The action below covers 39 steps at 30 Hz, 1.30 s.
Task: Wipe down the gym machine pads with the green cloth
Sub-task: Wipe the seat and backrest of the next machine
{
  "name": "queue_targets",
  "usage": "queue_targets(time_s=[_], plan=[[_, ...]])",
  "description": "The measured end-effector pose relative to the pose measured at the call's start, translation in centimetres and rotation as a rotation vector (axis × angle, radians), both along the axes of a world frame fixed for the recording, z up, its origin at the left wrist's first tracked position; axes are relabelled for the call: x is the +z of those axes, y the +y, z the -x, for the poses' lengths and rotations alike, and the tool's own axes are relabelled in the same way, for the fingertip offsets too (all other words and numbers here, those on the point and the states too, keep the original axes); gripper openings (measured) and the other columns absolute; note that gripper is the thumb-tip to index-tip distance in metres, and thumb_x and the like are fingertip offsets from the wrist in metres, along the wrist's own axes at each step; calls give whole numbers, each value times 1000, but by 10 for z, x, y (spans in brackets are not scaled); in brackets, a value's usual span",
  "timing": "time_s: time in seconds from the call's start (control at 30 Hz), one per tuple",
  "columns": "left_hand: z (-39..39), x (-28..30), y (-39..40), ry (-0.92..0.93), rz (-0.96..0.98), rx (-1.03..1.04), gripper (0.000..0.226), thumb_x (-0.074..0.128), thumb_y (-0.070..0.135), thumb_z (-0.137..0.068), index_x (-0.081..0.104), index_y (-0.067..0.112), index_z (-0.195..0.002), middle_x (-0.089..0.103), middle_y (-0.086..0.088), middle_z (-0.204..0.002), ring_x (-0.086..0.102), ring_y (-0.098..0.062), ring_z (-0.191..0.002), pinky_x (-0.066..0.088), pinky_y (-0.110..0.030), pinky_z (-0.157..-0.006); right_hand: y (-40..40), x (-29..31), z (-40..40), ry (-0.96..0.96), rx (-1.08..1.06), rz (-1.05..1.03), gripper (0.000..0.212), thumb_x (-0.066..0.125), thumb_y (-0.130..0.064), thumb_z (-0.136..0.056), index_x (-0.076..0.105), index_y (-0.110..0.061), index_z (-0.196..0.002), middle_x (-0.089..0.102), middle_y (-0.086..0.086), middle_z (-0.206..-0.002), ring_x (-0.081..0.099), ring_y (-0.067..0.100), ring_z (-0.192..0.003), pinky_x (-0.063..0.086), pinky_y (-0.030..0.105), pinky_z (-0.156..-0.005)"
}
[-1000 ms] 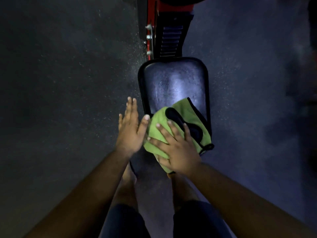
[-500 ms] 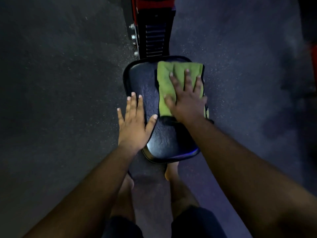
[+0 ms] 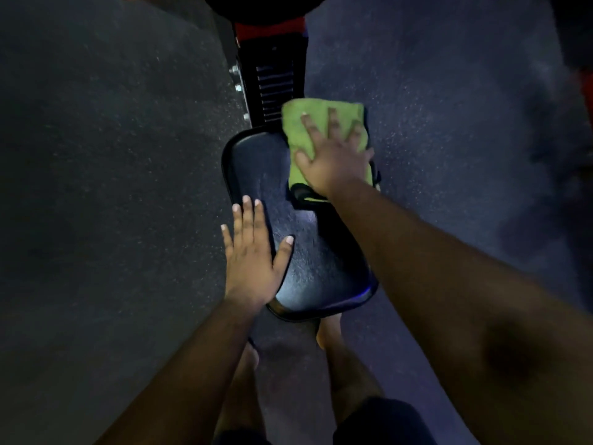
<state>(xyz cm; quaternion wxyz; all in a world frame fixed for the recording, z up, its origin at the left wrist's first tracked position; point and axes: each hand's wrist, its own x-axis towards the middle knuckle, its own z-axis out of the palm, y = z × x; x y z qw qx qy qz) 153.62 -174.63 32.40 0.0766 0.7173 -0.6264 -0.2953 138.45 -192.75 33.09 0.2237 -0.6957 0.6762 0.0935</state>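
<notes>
Dark speckled floor fills the scene on all sides. Machine frame, black with a red section at its top, stands at the far end of the seat, with a slotted black panel and a row of bolts down its left edge. Black padded seat, rounded in outline with a raised rim, lies lengthwise from the frame toward the person; its near half shows a pale sheen. The person's bare legs stand just behind the seat's near end, one foot partly under its rim. Green cloth, folded into a rough rectangle, lies on the far right corner of the seat, its far edge reaching past the seat toward the frame; a dark trim shows at its near edge. Right hand presses flat on the cloth, fingers straight and spread, palm down. Left hand rests flat on the seat's near left edge, fingers straight and together, thumb splayed onto the pad, holding nothing.
</notes>
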Motion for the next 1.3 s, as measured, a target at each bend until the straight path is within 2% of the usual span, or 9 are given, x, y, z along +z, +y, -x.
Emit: queue_targets(time_s=[0.13, 0.3, 0.4, 0.5, 0.67, 0.77, 0.97, 1.17, 1.3], plan=[[1, 5, 3, 29, 13, 13, 81, 26, 60, -103, -3, 15, -163, -13, -2, -171, -16, -18, -156, -4, -57, -125, 28, 4, 1, -18, 470, 114, 65, 29, -65, -95, 15, -53, -157, 5, -6, -172, -1, 38, -157, 7, 83, -109], [-7, 25, 10, 46, -32, -28, 82, 20, 65, -100, -6, 19, -163, -19, 3, -169, -18, -12, -155, -7, -60, -124, 139, 25, 36, -19, 135, 57, 69, 32, -61, -91, 17, -51, -158, 5, -3, -172, 4, 34, -157, 31, 77, -104], [-14, 27, 17, 83, -37, 0, 81, 22, 65, -100, -4, 22, -163, -15, 4, -170, -12, -10, -156, -4, -61, -124, 214, 33, 28, 46, 205, 35, 73, 35, -62, -89, 13, -52, -158, 5, -4, -172, 6, 36, -157, 24, 80, -104], [-24, 19, 23, 65, -107, -10, 84, 17, 71, -98, -11, 24, -161, -16, 8, -169, -11, -8, -156, -8, -61, -123, 151, 19, 28, 21, 318, 50, 74, 33, -71, -91, 5, -55, -157, 0, -5, -173, 0, 37, -157, 18, 83, -105], [-39, 9, 26, 8, -129, -77, 85, 23, 70, -100, -16, 25, -161, -23, 11, -168, -14, -8, -156, -18, -60, -121, 23, -1, -24, 65, 10, 59, 77, 26, -77, -93, -5, -50, -158, -10, -1, -172, -12, 44, -155, 10, 86, -103], [-42, 9, 33, 52, -114, -38, 87, 24, 71, -99, -12, 23, -162, -21, 10, -168, -10, -7, -156, -18, -58, -121, 19, 5, -62, 53, 198, 64, 74, 29, -69, -95, 2, -45, -160, -4, -2, -172, -6, 48, -154, 6, 86, -106], [-55, 27, 50, 163, -64, 65, 86, 22, 71, -98, -4, 21, -163, -12, 9, -171, -8, -5, -156, -12, -56, -124, 105, 12, -54, -16, 577, 121, 65, 36, -61, -96, 21, -49, -158, 4, -6, -172, 1, 33, -158, 9, 74, -113], [-59, 45, 44, 133, -172, -63, 90, 15, 77, -94, -7, 22, -162, -16, 9, -169, -10, -8, -156, -13, -56, -123, 213, 16, -13, -39, 500, 157, 67, 54, -59, -89, 33, -50, -152, 11, -9, -172, 13, 26, -157, 19, 65, -112], [-58, 65, 41, 61, -248, -229, 92, 16, 77, -91, -8, 23, -162, -18, 9, -168, -10, -9, -156, -12, -56, -123, 248, 34, 18, 30, 342, 87, 74, 58, -56, -90, 25, -52, -155, 16, -9, -170, 26, 24, -152, 35, 60, -106]])
